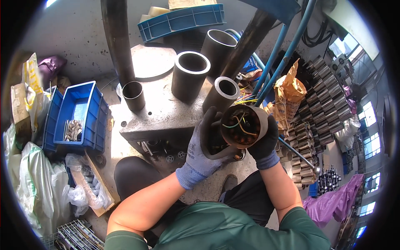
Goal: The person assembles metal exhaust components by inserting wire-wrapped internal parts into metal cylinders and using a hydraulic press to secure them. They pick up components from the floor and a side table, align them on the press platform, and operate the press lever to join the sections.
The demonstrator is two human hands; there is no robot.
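I hold a round motor stator [241, 127] with copper windings and coloured wires inside, its open end facing up toward me. My left hand [203, 148], in a grey-blue knit glove, wraps around its left side and underneath. On its right side my right hand [265, 143], in a black glove, grips the shell. The stator sits just in front of a grey metal press block [160, 114] that carries several dark steel tubes [190, 75], some upright and some leaning.
A blue bin [81, 114] with small metal parts stands at the left among plastic bags and cartons. Another blue crate [181, 21] lies behind the block. Stacked lamination cores [321, 104] fill the right side. Blue hoses [287, 54] run down past a brown paper bag [289, 93].
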